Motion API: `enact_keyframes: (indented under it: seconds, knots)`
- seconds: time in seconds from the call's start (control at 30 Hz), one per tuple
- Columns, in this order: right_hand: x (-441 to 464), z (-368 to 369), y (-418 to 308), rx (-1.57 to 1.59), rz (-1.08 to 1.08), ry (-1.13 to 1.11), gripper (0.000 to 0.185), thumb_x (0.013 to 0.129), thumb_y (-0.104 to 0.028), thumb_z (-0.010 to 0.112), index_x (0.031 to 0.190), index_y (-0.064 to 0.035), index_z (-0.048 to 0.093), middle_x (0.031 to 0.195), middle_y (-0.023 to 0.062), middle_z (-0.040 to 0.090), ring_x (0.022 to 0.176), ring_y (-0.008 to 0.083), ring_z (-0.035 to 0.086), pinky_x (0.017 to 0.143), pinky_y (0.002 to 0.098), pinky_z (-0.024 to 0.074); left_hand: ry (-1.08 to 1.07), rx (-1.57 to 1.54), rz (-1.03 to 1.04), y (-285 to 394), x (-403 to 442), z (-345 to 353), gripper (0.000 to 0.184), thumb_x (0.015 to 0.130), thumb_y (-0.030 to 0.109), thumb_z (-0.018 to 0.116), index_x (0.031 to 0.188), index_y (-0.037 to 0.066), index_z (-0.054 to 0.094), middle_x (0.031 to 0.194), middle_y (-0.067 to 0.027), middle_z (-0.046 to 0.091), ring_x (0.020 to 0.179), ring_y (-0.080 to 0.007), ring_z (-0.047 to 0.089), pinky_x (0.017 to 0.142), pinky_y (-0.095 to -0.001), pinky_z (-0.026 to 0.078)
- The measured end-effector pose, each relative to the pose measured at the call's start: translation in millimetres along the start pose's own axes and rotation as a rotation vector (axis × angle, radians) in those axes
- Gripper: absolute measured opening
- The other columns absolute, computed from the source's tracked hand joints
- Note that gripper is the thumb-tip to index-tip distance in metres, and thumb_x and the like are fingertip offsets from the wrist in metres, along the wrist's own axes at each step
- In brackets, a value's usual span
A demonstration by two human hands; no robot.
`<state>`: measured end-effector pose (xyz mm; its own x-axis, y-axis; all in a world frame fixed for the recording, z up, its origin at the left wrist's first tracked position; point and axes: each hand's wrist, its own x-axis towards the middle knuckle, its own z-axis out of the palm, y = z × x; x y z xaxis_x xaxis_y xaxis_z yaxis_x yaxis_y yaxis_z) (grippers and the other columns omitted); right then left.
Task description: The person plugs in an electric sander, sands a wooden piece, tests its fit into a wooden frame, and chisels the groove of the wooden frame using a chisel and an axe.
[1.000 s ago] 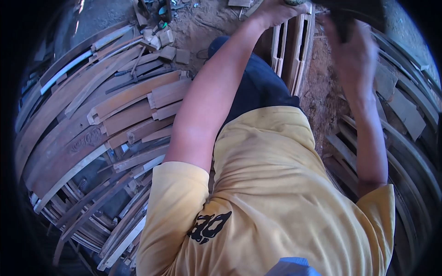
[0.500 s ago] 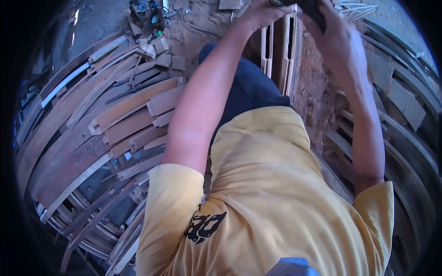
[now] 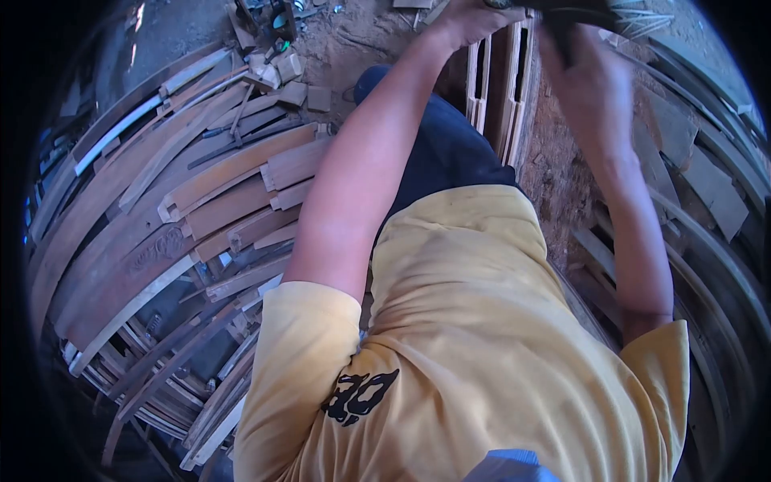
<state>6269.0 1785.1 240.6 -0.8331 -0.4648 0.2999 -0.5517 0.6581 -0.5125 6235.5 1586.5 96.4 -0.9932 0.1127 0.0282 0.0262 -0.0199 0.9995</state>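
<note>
At the top of the view my left hand (image 3: pixel 478 20) is closed round a small rounded object (image 3: pixel 498 3), cut off by the frame's edge. To its right, my right hand (image 3: pixel 586 68) is wrapped round a dark tool (image 3: pixel 574 14) with a broad dark head; motion blurs both. The tool's head is close beside my left hand, and whether they touch cannot be told. Below my hands stand slotted wooden pieces (image 3: pixel 514 88) with long dark slots, beside my dark-trousered leg.
Stacked wooden boards (image 3: pixel 201 177) fill the left side, with small wood blocks (image 3: pixel 293 94) near their top. More planks (image 3: pixel 711 189) lie along the right. A rough brown wooden surface (image 3: pixel 554 169) runs beside the slotted pieces.
My right hand and the dark tool moved left towards my left hand, then back out to the right a little. My left hand shifted slightly with the view and stays closed.
</note>
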Motion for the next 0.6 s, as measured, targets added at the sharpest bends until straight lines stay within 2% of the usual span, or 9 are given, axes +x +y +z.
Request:
enact_keyframes:
  seconds: [0.13,0.2,0.23,0.27,0.33,0.4,0.5,0.57,0.6]
  knots:
    - [6,-8,0,-0.199,0.06,-0.194,0.04,0.099,-0.04,0.07,0.12,-0.006,0.068,0.091,0.0192,0.074,0.081,0.0324,0.075,0.073,0.0395,0.0571,0.024,0.069,0.26,-1,9,3,0.026,0.094,0.004,0.069,0.119,0.005,0.072,0.118,-0.0024,0.072,0.105,-0.0127,0.066,0.09,-0.0325,0.055]
    - [8,-22,-14,0.099,0.176,-0.097,0.041,0.099,-0.042,0.071,0.117,-0.0057,0.069,0.09,0.0168,0.075,0.08,0.0286,0.076,0.072,0.0401,0.0572,0.127,0.042,0.012,-7,-3,7,0.021,0.095,0.003,0.068,0.115,0.005,0.073,0.11,-0.0011,0.072,0.1,-0.0129,0.067,0.088,-0.033,0.056]
    - [7,-18,-11,0.144,-0.024,0.112,0.041,0.098,-0.044,0.071,0.114,-0.0053,0.069,0.087,0.0145,0.075,0.076,0.0259,0.075,0.069,0.0403,0.0573,-0.044,0.088,0.079,-30,4,-4,0.019,0.093,0.005,0.071,0.112,0.005,0.073,0.103,-0.0002,0.072,0.098,-0.0126,0.066,0.087,-0.0331,0.056]
    - [-5,-4,-7,0.152,0.117,0.17,0.039,0.099,-0.041,0.07,0.115,-0.0051,0.067,0.088,0.0161,0.075,0.076,0.0328,0.075,0.068,0.0442,0.0573,0.016,0.016,0.033,-19,-5,5,0.02,0.093,0.005,0.072,0.113,0.006,0.074,0.103,-0.0007,0.073,0.099,-0.0128,0.067,0.088,-0.0321,0.055]
    - [-15,25,32,-0.204,0.014,-0.148,0.038,0.1,-0.037,0.069,0.12,-0.0054,0.064,0.092,0.0194,0.074,0.082,0.0409,0.073,0.07,0.0484,0.0568,0.002,0.001,0.046,9,1,4,0.027,0.092,0.005,0.072,0.119,0.007,0.073,0.113,-0.0024,0.074,0.106,-0.0139,0.067,0.091,-0.0312,0.054]
    - [2,4,15,-0.083,0.113,-0.208,0.04,0.099,-0.037,0.069,0.124,-0.0061,0.063,0.095,0.0213,0.073,0.09,0.045,0.07,0.076,0.0504,0.0552,0.05,-0.121,0.087,-23,-6,5,0.033,0.092,0.006,0.074,0.125,0.007,0.071,0.119,-0.0031,0.073,0.11,-0.0144,0.066,0.094,-0.0319,0.054]
    - [-1,-2,19,0.057,0.081,-0.102,0.042,0.1,-0.039,0.068,0.126,-0.0059,0.063,0.088,0.0175,0.072,0.081,0.0369,0.072,0.074,0.0465,0.0544,0.037,-0.222,0.001,-40,-2,6,0.046,0.089,0.009,0.076,0.134,0.007,0.066,0.127,-0.004,0.071,0.115,-0.0149,0.065,0.098,-0.0338,0.053]
    - [-2,-21,8,0.108,0.258,-0.161,0.042,0.101,-0.04,0.069,0.125,-0.0051,0.064,0.08,0.0115,0.07,0.07,0.0239,0.068,0.068,0.0397,0.0528,0.056,0.027,-0.128,-11,-1,1,0.052,0.089,0.015,0.078,0.139,0.007,0.063,0.131,-0.0058,0.069,0.117,-0.0151,0.065,0.1,-0.0362,0.052]
    - [-5,-27,3,0.201,0.273,-0.073,0.039,0.102,-0.038,0.068,0.121,-0.0051,0.065,0.073,0.0043,0.064,0.061,0.0115,0.058,0.058,0.0304,0.0477,0.138,0.117,-0.176,6,1,13,0.042,0.09,0.017,0.075,0.13,0.006,0.069,0.125,-0.0062,0.072,0.112,-0.0161,0.067,0.097,-0.0361,0.053]
